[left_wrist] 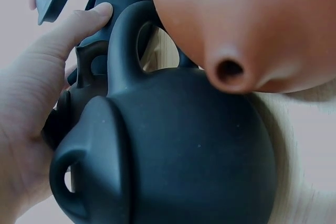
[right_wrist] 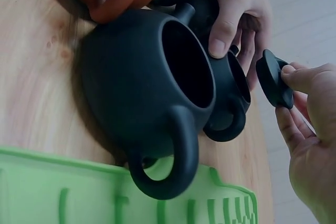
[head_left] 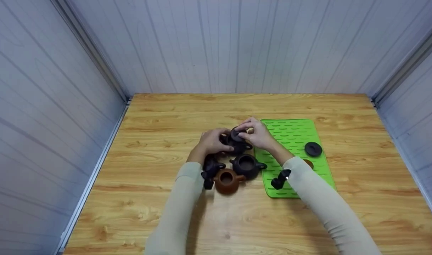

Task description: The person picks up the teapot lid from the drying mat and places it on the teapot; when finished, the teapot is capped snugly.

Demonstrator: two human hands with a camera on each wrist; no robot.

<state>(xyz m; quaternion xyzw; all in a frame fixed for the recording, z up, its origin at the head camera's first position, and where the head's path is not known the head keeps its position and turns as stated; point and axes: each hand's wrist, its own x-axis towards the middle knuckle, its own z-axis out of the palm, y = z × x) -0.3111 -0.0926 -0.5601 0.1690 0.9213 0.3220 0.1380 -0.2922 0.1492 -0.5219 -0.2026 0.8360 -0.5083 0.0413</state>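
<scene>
Left hand (head_left: 214, 141) gripped the small, round-bodied, dark clay teapot (head_left: 239, 147), thumb on one side of the body and fingers curled on the other. Right hand (head_left: 256, 135) pinched the round, dark clay lid (right_wrist: 270, 80) between thumb and fingers, above the teapot's uncovered mouth and apart from its rim.

Clock positions were read in the head view, centred on the gripped teapot, with 12 o'clock toward the far wall (head_left: 223, 46).

At 5 o'clock stood a black, rounded, lidless clay teapot (right_wrist: 126, 77), its loop handle directed to 3 o'clock. Between 6 and 7 o'clock stood a reddish-brown, lidless clay teapot (head_left: 227, 188), its handle also directed to 3 o'clock. Between 7 and 8 o'clock, near the left wrist, stood a black, round clay teapot with its loop-knobbed lid seated (left_wrist: 184, 145).

From 3 to 4 o'clock, a rectangular green ridged mat (head_left: 285, 131) lay on the wood-grain table (head_left: 166, 117). On it, at 3 o'clock, lay a black disc-shaped lid (head_left: 313, 149). Just beside that lid, on its 6 o'clock side, was a reddish-brown round piece (head_left: 309, 163), partly hidden by the right sleeve (head_left: 318, 191).
</scene>
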